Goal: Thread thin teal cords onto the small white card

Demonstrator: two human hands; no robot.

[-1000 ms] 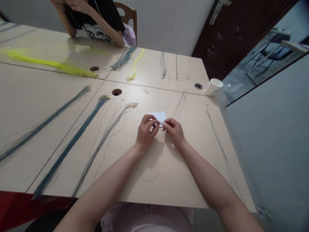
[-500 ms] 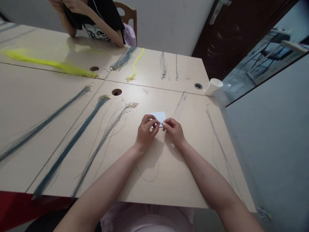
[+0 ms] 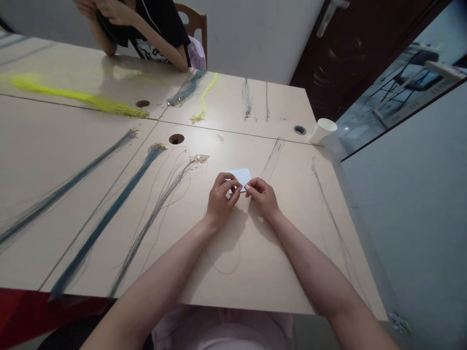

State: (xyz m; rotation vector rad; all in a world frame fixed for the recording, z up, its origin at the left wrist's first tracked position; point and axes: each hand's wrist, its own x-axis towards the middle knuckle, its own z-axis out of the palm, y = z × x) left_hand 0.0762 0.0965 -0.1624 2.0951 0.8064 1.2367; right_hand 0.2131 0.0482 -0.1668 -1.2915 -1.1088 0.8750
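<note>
My left hand (image 3: pixel 221 197) is closed in a pinch, its fingertips meeting those of my right hand (image 3: pixel 263 195) almost edge to edge. A thin grey cord (image 3: pixel 223 273) hangs in a loose loop on the table below the left wrist and runs up toward the pinched fingers. My right thumb and forefinger are also pressed together; what is between them is too small to make out. Under and just beyond the fingertips lies a small white-blue card (image 3: pixel 243 174). A clear ruler (image 3: pixel 273 159) is on the table just past my right hand.
Left of my arms lie bundles of cord with gold-coloured clasps: a grey one (image 3: pixel 156 210), a dark blue one (image 3: pixel 109 221) and another blue one (image 3: pixel 76 182). Yellow cords (image 3: pixel 83 97) lie farther back. A white cup (image 3: pixel 323 130) stands at the right edge. A person (image 3: pixel 146 34) sits opposite.
My hands keep practically the same place and pinch. Across the table, the other person's upper body and hands have shifted slightly.
</note>
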